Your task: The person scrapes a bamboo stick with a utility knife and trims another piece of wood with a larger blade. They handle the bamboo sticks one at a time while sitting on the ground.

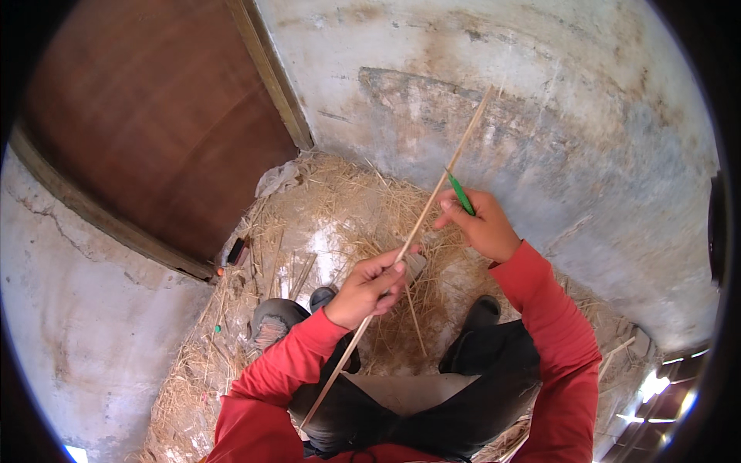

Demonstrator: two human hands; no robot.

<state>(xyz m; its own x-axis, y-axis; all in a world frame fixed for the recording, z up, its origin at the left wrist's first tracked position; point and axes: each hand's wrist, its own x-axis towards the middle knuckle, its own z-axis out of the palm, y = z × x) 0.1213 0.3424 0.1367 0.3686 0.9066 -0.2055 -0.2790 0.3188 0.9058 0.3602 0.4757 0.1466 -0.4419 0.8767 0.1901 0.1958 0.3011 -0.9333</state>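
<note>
A long, thin pale wooden stick [426, 210] runs slantwise from above my lap up toward the wall. My left hand [369, 290] is closed around it a little below its middle, thumb on top. Between the fingers of my right hand [485, 224] is a slim green pointed tool [461, 193]. Whether it is a pencil or a small blade I cannot tell. Its tip is at the stick's upper part and seems to touch it. Past that tip, the stick's far end stands free in front of the wall.
Loose straw and wood shavings [351, 181] cover the floor between my feet and the stained wall [540, 154]. A brown door [154, 116] stands at the left. Near its foot lie a small dark object [238, 251] and a crumpled pale bag [279, 179].
</note>
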